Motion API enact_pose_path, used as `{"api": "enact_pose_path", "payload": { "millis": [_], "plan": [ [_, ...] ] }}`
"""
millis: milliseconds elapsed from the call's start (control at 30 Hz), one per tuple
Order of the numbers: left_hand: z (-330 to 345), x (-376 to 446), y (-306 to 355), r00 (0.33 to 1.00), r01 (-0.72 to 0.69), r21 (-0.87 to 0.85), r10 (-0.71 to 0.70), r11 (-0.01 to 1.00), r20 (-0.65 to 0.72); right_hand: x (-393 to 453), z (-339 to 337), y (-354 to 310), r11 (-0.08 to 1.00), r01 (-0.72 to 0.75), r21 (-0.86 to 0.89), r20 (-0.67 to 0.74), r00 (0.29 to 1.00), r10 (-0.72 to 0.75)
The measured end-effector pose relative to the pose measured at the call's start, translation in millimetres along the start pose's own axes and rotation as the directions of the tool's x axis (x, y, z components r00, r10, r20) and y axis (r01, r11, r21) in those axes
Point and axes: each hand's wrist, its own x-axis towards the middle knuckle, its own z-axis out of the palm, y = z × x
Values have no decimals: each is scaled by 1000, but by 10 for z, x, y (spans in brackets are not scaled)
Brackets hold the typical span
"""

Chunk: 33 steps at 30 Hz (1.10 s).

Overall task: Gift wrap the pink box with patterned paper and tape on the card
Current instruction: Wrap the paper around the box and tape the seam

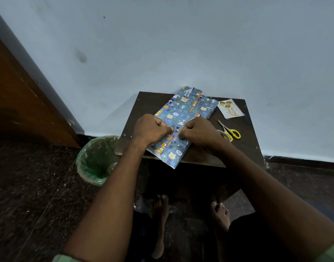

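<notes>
The box lies wrapped in blue animal-patterned paper [185, 112] on a small dark table [149, 103], its near end hanging over the front edge; no pink shows. My left hand [152, 128] and my right hand [197, 132] sit side by side on top of it at the paper's middle seam, fingers curled, fingertips pinching or pressing there. What lies between the fingertips is too small to tell. A white card [230, 109] with gold balloons lies at the table's back right corner.
Yellow-handled scissors [229, 130] lie right of the box. A tape roll [223, 136] peeks out behind my right wrist. A green-lined bin [98, 159] stands on the floor left of the table. A wall rises behind, a wooden door at left.
</notes>
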Motion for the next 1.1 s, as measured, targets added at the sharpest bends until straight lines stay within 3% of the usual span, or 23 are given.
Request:
{"api": "enact_pose_path", "payload": {
  "millis": [200, 400, 467, 533, 600, 700, 867, 1000, 1100],
  "plan": [
    [-6, 32, 6, 997, 9, 125, 1, 992, -76, 23, -43, -67, 997, -75, -9, 29, 997, 75],
    [-33, 25, -28, 1000, 7, 50, -6, 999, -30, 55, -37, -30, 998, -58, 17, 7, 998, 57],
    [-48, 36, -38, 1000, 18, 20, -17, 1000, -23, 49, -41, -6, 1000, -11, 25, -33, 999, 12],
    [-73, 38, -40, 1000, 11, 19, -11, 1000, -15, 9, -42, -16, 989, 137, -55, -89, 986, -142],
    [-75, 31, -42, 1000, -24, 45, 25, 999, -4, -2, -16, -16, 939, 302, -166, -122, 938, -323],
    [-72, -7, -18, 995, -101, 128, 103, 987, -2, 19, 30, 3, 881, 397, -258, -142, 887, -440],
    [-98, -24, 11, 973, -228, 253, 232, 940, 14, 9, 29, -22, 818, 475, -324, 94, 877, -472],
    [-100, -19, -10, 952, -302, 273, 303, 914, 37, 14, 29, -28, 811, 479, -336, 100, 874, -475],
    [-114, -6, -28, 950, -310, 171, 310, 935, 27, 21, 23, -25, 819, 471, -327, 95, 879, -467]
  ]
}}
